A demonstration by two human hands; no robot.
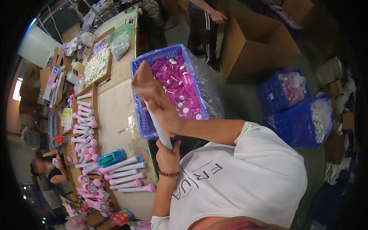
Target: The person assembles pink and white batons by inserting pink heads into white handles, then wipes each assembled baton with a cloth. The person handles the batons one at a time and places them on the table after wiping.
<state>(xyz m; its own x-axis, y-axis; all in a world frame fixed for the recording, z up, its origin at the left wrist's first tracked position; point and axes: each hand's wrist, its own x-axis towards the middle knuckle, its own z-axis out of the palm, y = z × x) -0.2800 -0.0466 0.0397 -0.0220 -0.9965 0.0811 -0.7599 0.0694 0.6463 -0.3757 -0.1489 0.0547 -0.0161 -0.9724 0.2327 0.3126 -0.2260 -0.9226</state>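
A long white tube (160, 130) is held up at a slant between my two hands. My left hand (168, 156), with a beaded bracelet at the wrist, is closed around its lower end. At the upper end, my right hand (155, 90) is closed on the tube with the thumb along it; its fingers are smeared, and the tube's tip is hidden. Beneath that hand stands a blue crate (204, 97) holding many clear pink bottles (186, 78) with white caps. White tubes with pink flared ends (128, 179) lie on the table left of my left hand.
The table (115, 103) carries a cardboard tray of pink-and-white tubes (85, 134), a blue-green device (112, 158) and a box of small white parts (97, 65). A large carton (249, 46), more blue crates (283, 92) and a standing person (199, 27) are to the right.
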